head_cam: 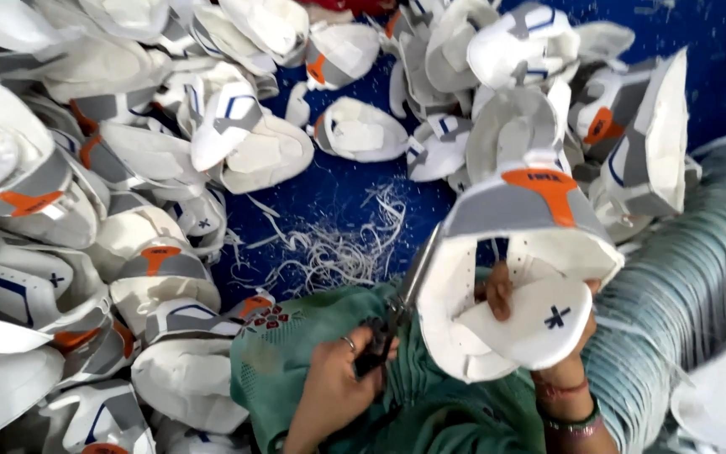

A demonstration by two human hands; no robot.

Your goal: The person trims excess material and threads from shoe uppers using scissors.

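The right hand (548, 336) pinches a white shoe upper (514, 277) with a grey and orange heel patch, held up over the lap. The left hand (334, 391) is curled through the handles of scissors (401, 298), blades touching the upper's left edge. White trimmings (338, 244) lie on the blue floor (338, 185) between 2 piles of uppers (86, 210).

Matt white synthetic shoe upper (514, 277), prob. leather-like; shiny metal scissors (405, 294); green cloth (430, 395).

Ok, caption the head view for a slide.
Left hand works scissors along a shoe upper held by the right hand.
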